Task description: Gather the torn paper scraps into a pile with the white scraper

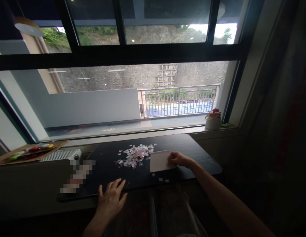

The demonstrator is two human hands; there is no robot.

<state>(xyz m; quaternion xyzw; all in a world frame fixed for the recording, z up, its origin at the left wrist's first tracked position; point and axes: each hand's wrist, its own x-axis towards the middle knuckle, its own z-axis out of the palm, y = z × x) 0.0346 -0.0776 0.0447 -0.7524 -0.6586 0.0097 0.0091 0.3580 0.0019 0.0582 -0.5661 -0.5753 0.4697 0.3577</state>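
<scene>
On the dark table (105,154) lies a loose heap of small white and pinkish paper pieces (136,154). My right hand (176,159) grips the right edge of a pale, flat rectangular sheet or card (160,161), which stands tilted just right of the heap; whether it is paper or board I cannot tell. A few stray paper pieces (160,179) are in front of the card, near the table's front edge. My left hand (112,195) is at the front edge, left of the middle, its fingers spread and nothing in it.
A blurred-out item (77,177) lies on the table's left side. Beyond it are a radiator (62,154) and a brown board (26,153) bearing colourful items. A white bottle with a reddish top (213,121) stands on the windowsill (192,130) at the right, beneath a large window.
</scene>
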